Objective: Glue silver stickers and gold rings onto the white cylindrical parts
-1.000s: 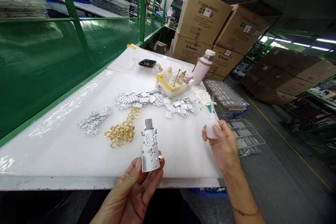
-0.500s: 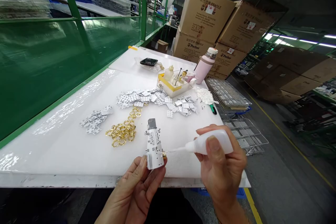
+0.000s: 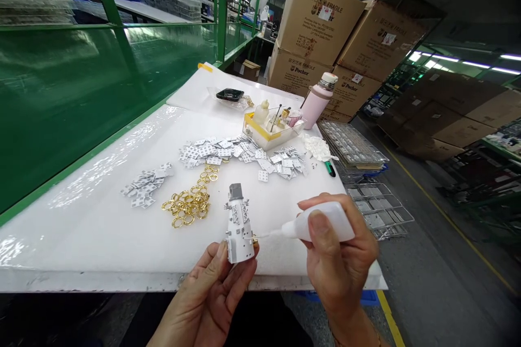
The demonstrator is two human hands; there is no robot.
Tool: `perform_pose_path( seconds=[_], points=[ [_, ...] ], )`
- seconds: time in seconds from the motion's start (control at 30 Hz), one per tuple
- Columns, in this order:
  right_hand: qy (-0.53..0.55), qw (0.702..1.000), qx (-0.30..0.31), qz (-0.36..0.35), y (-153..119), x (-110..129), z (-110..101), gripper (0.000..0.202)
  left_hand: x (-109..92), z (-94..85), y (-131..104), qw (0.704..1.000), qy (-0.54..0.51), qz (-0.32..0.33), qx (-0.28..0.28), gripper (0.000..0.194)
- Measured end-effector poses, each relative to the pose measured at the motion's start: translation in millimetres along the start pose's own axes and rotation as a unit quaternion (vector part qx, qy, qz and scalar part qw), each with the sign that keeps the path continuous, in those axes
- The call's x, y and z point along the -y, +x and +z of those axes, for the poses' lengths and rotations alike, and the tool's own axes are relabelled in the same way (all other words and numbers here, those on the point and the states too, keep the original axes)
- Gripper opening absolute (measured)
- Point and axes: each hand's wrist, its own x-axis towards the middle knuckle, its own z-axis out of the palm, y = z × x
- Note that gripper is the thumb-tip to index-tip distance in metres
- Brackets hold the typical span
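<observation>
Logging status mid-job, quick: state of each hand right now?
Left hand: closed, holding the white tapered model part.
Right hand: closed, holding the white squeeze bottle.

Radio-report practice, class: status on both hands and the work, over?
Left hand holding white model part. Right hand gripping white bottle, nozzle pointed toward part. Gold ring pile left, untouched.

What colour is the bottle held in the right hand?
The bottle is a plain milky white; it shows best in the head camera's view.
</observation>
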Motion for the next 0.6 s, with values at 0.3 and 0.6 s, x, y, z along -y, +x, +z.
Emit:
perform_pose_path(
  seconds=[0.3,0.6],
  points=[
    [-0.005,1.0,0.007,-0.018,-0.4,1.9,-1.7,0.014,0.4,2.0,2.7,1.0,0.001,0.0,0.006,0.016],
    [-0.019,0.999,0.008,-0.036,0.5,1.8,-1.4,0.013,0.2,-1.2,5.5,1.0,-0.002,-0.002,0.005,0.013]
  ],
)
